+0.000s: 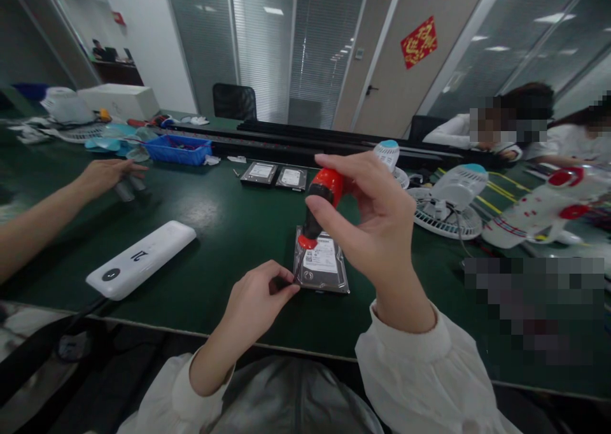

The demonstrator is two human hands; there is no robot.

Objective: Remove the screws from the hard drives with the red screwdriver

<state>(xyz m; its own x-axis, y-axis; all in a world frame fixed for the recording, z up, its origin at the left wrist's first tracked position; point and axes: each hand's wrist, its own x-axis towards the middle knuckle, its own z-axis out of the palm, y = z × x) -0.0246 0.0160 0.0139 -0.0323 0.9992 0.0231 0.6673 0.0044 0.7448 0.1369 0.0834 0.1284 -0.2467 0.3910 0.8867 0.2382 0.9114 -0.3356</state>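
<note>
A silver hard drive (324,265) with a white label lies flat on the green table (224,224) in front of me. My right hand (377,224) is closed round the red and black handle of a screwdriver (321,202), held upright with its tip down at the drive's near left corner. My left hand (255,297) pinches its fingers together at that same corner, right by the screwdriver's thin shaft; what it pinches is too small to make out.
A white power-bank-like box (140,259) lies at the left. Two more hard drives (275,176) and a blue tray (177,149) sit farther back. Another person's arm (57,205) reaches in from the left. Small white fans (449,205) stand at the right, where other people sit.
</note>
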